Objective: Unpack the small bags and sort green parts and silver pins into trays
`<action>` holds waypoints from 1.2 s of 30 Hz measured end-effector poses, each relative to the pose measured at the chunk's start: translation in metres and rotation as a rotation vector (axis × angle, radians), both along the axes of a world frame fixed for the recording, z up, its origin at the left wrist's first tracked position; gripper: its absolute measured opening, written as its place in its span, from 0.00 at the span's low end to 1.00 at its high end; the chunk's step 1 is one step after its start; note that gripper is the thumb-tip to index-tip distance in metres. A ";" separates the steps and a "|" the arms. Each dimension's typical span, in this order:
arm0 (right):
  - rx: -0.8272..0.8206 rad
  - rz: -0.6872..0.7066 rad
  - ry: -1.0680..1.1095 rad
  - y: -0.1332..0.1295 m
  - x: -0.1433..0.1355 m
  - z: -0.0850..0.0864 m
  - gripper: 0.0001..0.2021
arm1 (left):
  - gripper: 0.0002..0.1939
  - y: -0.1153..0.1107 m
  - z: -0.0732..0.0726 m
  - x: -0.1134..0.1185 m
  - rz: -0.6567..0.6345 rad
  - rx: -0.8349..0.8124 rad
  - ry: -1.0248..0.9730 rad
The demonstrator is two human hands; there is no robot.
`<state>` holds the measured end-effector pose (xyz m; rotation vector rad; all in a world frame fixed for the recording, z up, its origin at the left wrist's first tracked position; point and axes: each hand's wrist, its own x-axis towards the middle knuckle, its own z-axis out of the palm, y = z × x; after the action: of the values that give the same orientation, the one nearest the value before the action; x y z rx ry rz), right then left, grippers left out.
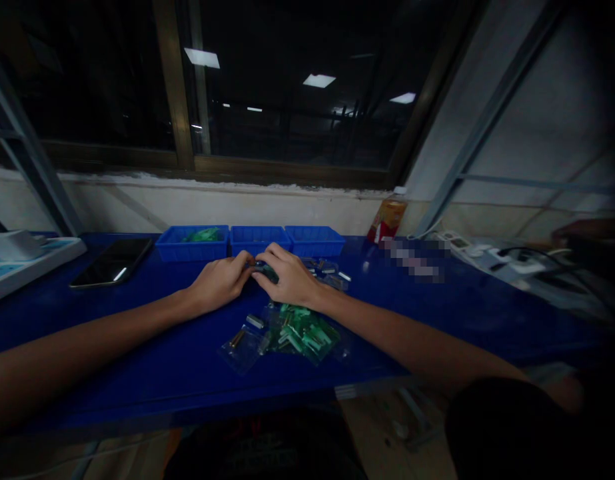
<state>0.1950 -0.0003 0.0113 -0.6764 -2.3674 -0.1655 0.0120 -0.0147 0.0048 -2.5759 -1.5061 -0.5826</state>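
Observation:
My left hand (221, 280) and my right hand (287, 277) meet over the blue table, fingertips pinched together. Between them is a small dark item (265, 270), mostly covered by the fingers, which I cannot make out. Just below my right hand lies a pile of green pieces in clear bags (307, 333). A small clear bag with brass-coloured pins (238, 339) rests to the left of the pile, and a silvery piece (255, 321) is above it. More small clear packets (332, 277) lie behind my right hand.
Three blue bins stand along the back: the left bin (192, 251) holds green pieces. A phone (112, 262) and a power strip (32, 260) are at the left. A bottle (387, 217) stands at the back right, with plugs and cables (522, 263) farther right.

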 end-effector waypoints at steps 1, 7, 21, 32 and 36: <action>-0.006 0.018 0.002 -0.002 0.000 0.001 0.12 | 0.09 0.000 0.000 0.000 0.011 -0.002 -0.003; 0.011 0.097 -0.021 -0.004 -0.001 0.004 0.17 | 0.09 0.002 0.000 0.000 0.036 -0.014 -0.012; -0.056 -0.011 -0.051 0.004 0.000 -0.004 0.10 | 0.10 0.001 -0.001 -0.001 -0.024 -0.001 -0.071; -0.044 0.023 -0.070 0.009 0.000 -0.004 0.06 | 0.11 0.000 0.000 -0.001 -0.041 -0.006 -0.076; -0.054 0.028 -0.062 0.008 -0.001 -0.004 0.05 | 0.12 0.000 0.001 0.000 -0.033 -0.013 -0.073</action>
<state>0.1944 0.0080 0.0075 -0.6722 -2.4468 -0.1128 0.0118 -0.0150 0.0055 -2.6216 -1.4956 -0.6796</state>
